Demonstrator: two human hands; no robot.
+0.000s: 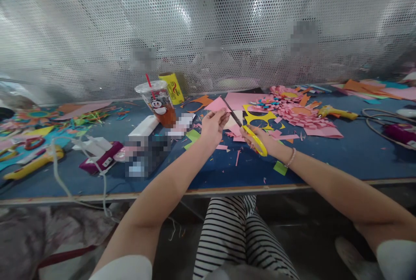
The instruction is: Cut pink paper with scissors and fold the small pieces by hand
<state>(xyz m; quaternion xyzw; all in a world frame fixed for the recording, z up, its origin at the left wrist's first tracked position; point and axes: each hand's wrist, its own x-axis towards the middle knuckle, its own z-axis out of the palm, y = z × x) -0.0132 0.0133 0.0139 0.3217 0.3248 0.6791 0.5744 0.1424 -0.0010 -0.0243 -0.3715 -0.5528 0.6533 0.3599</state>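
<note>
My left hand (214, 126) pinches a piece of pink paper (216, 104) over the middle of the blue table. In my right hand (259, 139) is a pair of scissors (255, 139) with yellow handles, my fingers closed round the loops. Its dark blades point up and left, their tips beside the pink paper. Whether the blades touch the paper I cannot tell. Just beyond the right hand lies a yellow paper sheet (261, 118) with holes cut out. Pink paper flowers (300, 113) with fringed petals rest farther right, and pink scraps lie below both hands.
A plastic cup (166, 113) with a red straw stands left of my hands, before a yellow box (172, 88). Yellow glue guns (338, 113) lie on both sides, with loose cables. A purple power strip (101, 158) sits at left. A perforated metal panel (208, 24) closes off the back.
</note>
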